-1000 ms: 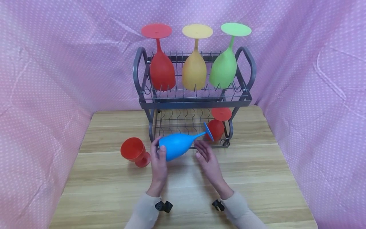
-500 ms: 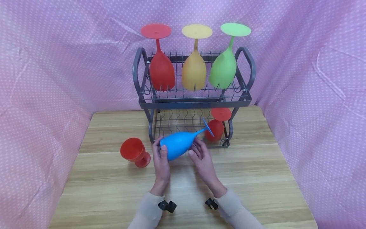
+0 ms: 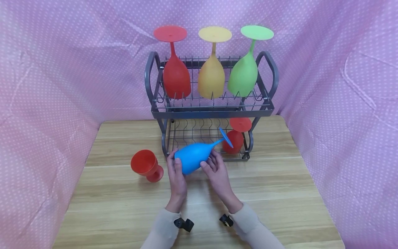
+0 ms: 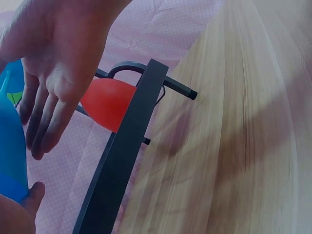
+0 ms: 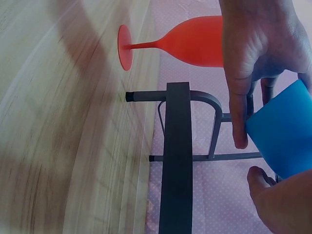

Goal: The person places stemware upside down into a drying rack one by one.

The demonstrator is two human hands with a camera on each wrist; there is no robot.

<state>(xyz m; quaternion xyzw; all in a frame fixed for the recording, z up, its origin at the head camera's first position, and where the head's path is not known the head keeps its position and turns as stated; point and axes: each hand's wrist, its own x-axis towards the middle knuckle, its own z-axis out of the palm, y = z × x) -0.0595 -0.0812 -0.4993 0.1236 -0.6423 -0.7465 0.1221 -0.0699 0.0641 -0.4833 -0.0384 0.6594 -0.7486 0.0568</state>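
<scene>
A blue wine glass [image 3: 192,157] lies sideways in the air in front of the rack, its stem and foot toward the upper right. My left hand [image 3: 178,180] holds the bowl at its rim end, thumb on the near side and fingers behind. Around the bowl's stem end is my right hand [image 3: 220,176], its thumb on the bowl and its fingers partly hidden behind. The right wrist view shows the left hand [image 5: 265,48] at the blue bowl [image 5: 287,131]. In the left wrist view, the right hand's [image 4: 63,63] fingers extend beside the glass [image 4: 12,141].
A two-tier dish rack [image 3: 212,114] stands at the back. Upside down on its top tier are red [image 3: 176,77], yellow [image 3: 211,79] and green [image 3: 243,76] wine glasses. The lower tier holds another red glass [image 3: 235,141]. A red glass [image 3: 144,162] stands upright at left.
My right hand has moved left and up from beside the stem onto the blue glass's bowl. My left hand has shifted slightly right, and the glass's foot has tilted up a little.
</scene>
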